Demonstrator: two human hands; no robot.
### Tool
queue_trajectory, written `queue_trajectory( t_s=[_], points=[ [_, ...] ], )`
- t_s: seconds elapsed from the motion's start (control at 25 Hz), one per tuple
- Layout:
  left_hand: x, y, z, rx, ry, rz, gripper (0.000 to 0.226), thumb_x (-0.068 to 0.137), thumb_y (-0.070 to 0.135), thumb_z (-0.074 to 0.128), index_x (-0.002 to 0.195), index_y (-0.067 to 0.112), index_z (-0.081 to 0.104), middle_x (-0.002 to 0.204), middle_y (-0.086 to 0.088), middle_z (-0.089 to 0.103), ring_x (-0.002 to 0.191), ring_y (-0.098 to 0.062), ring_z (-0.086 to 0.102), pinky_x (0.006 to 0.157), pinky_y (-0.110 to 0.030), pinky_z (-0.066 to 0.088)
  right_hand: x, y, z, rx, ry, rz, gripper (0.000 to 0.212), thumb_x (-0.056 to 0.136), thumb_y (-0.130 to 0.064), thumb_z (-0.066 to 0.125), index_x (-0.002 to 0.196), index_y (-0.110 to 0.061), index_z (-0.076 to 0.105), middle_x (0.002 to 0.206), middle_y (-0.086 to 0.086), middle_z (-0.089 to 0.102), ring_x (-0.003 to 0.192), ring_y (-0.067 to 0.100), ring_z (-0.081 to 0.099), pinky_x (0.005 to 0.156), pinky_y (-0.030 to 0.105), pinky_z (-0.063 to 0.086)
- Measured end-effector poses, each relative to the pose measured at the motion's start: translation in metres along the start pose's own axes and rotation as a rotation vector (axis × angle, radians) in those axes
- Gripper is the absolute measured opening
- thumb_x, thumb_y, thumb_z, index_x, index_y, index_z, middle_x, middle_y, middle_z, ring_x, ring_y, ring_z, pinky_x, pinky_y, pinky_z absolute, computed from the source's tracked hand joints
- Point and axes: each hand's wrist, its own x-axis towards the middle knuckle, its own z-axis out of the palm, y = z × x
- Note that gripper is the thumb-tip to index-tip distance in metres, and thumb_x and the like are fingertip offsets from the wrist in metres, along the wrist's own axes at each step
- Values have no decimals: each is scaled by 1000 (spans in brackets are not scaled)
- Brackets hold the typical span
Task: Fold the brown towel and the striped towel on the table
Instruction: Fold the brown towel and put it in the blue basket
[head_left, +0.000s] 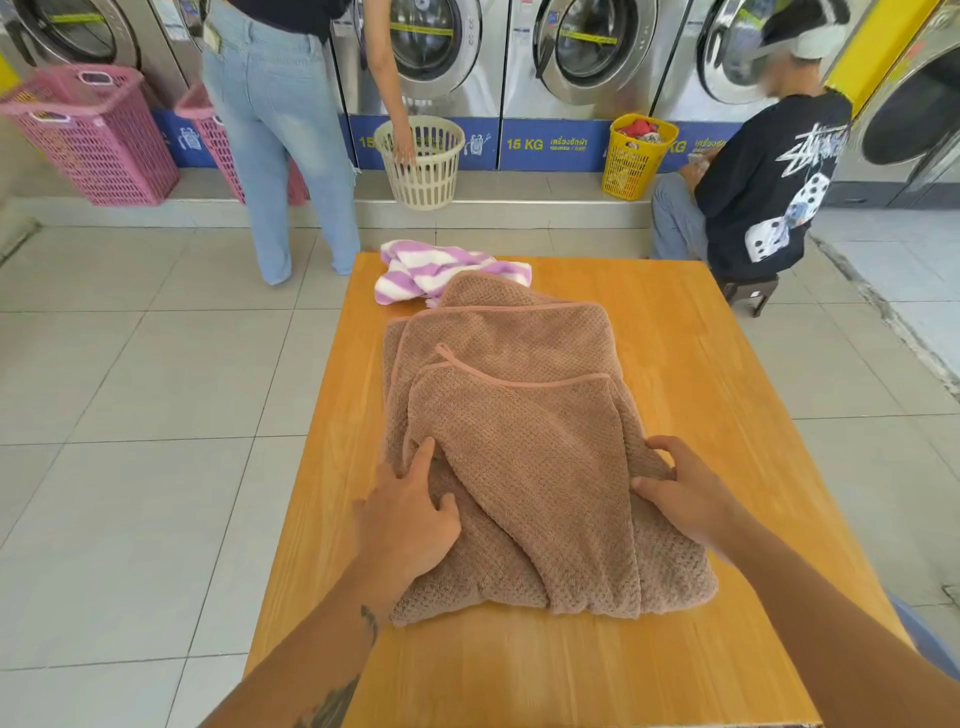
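Observation:
The brown towel (519, 441) lies partly folded in several layers in the middle of the wooden table (701, 389). My left hand (405, 514) rests flat on its near left part, index finger stretched out along a fold. My right hand (685, 493) holds the towel's near right edge, thumb on top and fingers curled over the side. The striped purple and white towel (431, 270) lies crumpled at the table's far left corner, touching the brown towel's far end.
A person in jeans (280, 130) stands beyond the table and reaches into a cream basket (423, 161). Another person (769, 182) sits on a stool at the right. Pink baskets (98, 135), a yellow basket (636, 156) and washing machines (582, 57) line the back.

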Motion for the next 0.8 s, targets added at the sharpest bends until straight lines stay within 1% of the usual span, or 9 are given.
queue_trajectory(
  t_s=[0.12,0.16,0.2,0.28,0.4,0.48,0.6,0.68,0.8],
  points=[
    [-16,2,-14,-273,-176,12,84,90,35,54,153,50,0,110,4,63,84,-24,67,77,-46,57,-10,1,-4,-51,-111,7,64,94,-23,60,147,-35,26,118,6,61,102,27,60,87,41,49],
    [-20,2,-21,-384,-235,8,85,89,23,55,154,49,6,103,8,62,72,-22,66,67,-42,57,-13,3,-6,-51,-80,-19,63,94,-18,58,146,-36,28,115,5,62,100,26,61,87,43,51],
    [-22,0,-28,-435,-263,0,86,88,14,54,154,48,12,111,7,62,66,-20,65,61,-38,56,-16,6,-8,-24,-37,-53,62,93,-13,57,143,-38,31,109,3,63,95,24,62,85,43,52],
    [-25,-11,-39,-409,-284,1,83,88,10,54,153,48,20,146,-1,47,76,-17,66,62,-29,54,-20,17,-12,76,26,-81,60,90,-7,55,134,-43,36,102,1,64,91,23,63,83,46,54],
    [-48,-35,-37,-393,-311,31,76,95,16,58,151,52,22,159,3,32,120,-19,54,92,-28,49,-31,52,-7,213,-4,-12,60,87,-6,59,131,-43,41,110,5,64,97,29,64,87,56,53],
    [-72,-45,-21,-447,-199,55,71,99,18,56,151,51,22,154,3,39,126,-20,51,99,-29,47,-40,78,1,270,-28,39,59,91,-6,59,139,-34,40,116,6,63,100,28,63,87,53,54],
    [-106,-48,5,-486,137,-68,62,97,29,58,150,37,29,132,-5,52,117,-26,55,97,-40,48,-52,93,5,384,-26,15,51,99,-21,58,145,-27,36,115,9,64,99,26,64,79,43,53],
    [-128,-41,22,-456,263,-126,64,91,36,63,147,32,32,125,-8,49,105,-26,56,92,-44,49,-63,97,5,341,-24,-47,51,96,-29,63,140,-25,37,107,9,64,95,26,64,76,41,50],
    [-159,-20,44,-518,327,-156,81,85,28,73,149,42,26,117,-7,37,84,-21,57,84,-37,48,-84,113,17,263,15,-57,49,88,-30,72,125,-17,43,98,8,63,87,24,62,65,35,46]
  ],
)
